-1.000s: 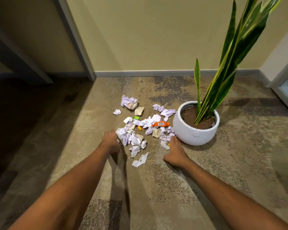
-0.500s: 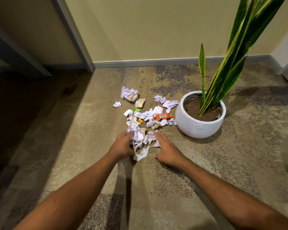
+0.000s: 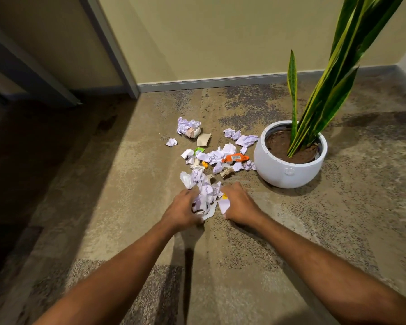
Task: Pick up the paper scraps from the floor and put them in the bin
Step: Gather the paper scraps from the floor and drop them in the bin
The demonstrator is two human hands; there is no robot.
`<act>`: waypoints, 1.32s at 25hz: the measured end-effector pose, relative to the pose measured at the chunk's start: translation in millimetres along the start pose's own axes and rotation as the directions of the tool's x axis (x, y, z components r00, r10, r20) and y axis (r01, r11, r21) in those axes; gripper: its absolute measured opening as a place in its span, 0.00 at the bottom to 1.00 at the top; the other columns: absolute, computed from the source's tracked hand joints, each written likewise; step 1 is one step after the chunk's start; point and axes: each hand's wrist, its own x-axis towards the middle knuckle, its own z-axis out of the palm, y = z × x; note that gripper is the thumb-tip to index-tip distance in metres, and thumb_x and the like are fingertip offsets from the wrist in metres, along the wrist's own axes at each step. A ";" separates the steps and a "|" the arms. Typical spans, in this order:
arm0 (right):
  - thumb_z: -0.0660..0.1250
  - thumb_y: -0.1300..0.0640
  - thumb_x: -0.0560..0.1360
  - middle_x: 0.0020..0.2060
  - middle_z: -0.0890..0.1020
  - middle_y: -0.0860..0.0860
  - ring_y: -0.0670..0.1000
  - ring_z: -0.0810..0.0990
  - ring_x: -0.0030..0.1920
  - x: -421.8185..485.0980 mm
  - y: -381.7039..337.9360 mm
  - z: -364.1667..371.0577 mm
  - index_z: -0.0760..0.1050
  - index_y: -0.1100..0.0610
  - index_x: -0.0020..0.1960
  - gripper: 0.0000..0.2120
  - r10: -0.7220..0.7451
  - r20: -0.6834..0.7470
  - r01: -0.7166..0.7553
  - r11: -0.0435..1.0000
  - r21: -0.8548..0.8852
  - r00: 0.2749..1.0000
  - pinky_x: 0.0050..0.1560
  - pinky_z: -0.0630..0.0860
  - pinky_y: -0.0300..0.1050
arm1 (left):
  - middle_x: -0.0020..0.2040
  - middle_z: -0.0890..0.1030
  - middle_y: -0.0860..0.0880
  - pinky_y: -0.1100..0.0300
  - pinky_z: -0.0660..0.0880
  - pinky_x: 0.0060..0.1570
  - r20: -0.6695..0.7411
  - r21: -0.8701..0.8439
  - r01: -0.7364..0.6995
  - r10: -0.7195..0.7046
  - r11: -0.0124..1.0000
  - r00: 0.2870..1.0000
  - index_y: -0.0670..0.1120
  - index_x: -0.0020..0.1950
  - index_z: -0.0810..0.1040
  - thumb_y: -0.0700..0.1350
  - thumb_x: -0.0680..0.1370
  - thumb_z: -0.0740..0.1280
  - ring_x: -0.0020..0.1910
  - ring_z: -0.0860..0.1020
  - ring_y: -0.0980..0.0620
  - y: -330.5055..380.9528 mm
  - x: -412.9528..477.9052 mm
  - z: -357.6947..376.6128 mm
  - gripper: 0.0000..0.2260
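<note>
Crumpled white paper scraps (image 3: 217, 157) lie scattered on the carpet, mixed with brown card bits and an orange wrapper (image 3: 235, 158). The nearest scraps are bunched into a small heap (image 3: 205, 195) between my hands. My left hand (image 3: 182, 209) curls against the heap's left side. My right hand (image 3: 238, 204) curls against its right side, a white scrap under its fingers. Both hands press the heap together low on the floor. No bin is in view.
A white round pot (image 3: 290, 171) with a tall snake plant (image 3: 328, 73) stands just right of the scraps. A larger crumpled ball (image 3: 189, 127) lies farther back. The yellow wall and skirting run behind; a dark frame (image 3: 33, 73) is at left.
My hands have come together from either side of the pile, sweeping the near scraps into one heap between them and closing on it.
</note>
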 end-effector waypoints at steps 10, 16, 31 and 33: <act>0.89 0.39 0.55 0.76 0.63 0.55 0.61 0.71 0.75 5.1 4.4 -8.6 0.59 0.51 0.81 0.64 0.043 0.045 -0.034 0.984 -0.173 0.998 0.64 0.79 0.59 | 0.67 0.68 0.46 0.49 0.78 0.64 0.038 0.056 0.041 -0.043 0.998 0.998 0.47 0.70 0.75 0.47 0.64 0.85 0.65 0.72 0.46 -2.1 -1.1 1.2 0.37; 0.89 0.44 0.59 0.75 0.63 0.54 0.60 0.70 0.74 10.6 -15.6 14.8 0.64 0.50 0.81 0.57 0.031 -0.002 -0.031 0.998 0.062 1.000 0.68 0.76 0.57 | 0.53 0.78 0.43 0.51 0.77 0.48 -0.123 -0.171 0.042 -0.064 0.984 0.990 0.41 0.52 0.83 0.38 0.68 0.79 0.50 0.77 0.46 4.6 -0.5 15.9 0.14; 0.78 0.75 0.70 0.53 0.87 0.55 0.55 0.88 0.52 -16.9 -19.9 -11.9 0.83 0.50 0.59 0.26 0.074 0.087 -0.114 0.634 0.765 0.993 0.47 0.88 0.52 | 0.45 0.89 0.52 0.55 0.82 0.42 -0.146 -0.691 -0.015 -0.120 0.723 0.982 0.52 0.51 0.88 0.43 0.69 0.84 0.41 0.85 0.55 38.8 -23.2 18.7 0.13; 0.78 0.74 0.69 0.53 0.87 0.55 0.56 0.88 0.52 -23.8 -17.8 -29.8 0.84 0.51 0.59 0.25 0.075 0.055 -0.091 0.646 0.758 0.996 0.44 0.87 0.50 | 0.43 0.89 0.53 0.58 0.81 0.40 -0.187 -0.689 -0.067 -0.087 0.722 0.979 0.54 0.48 0.88 0.43 0.70 0.83 0.40 0.85 0.58 54.6 -25.2 12.4 0.10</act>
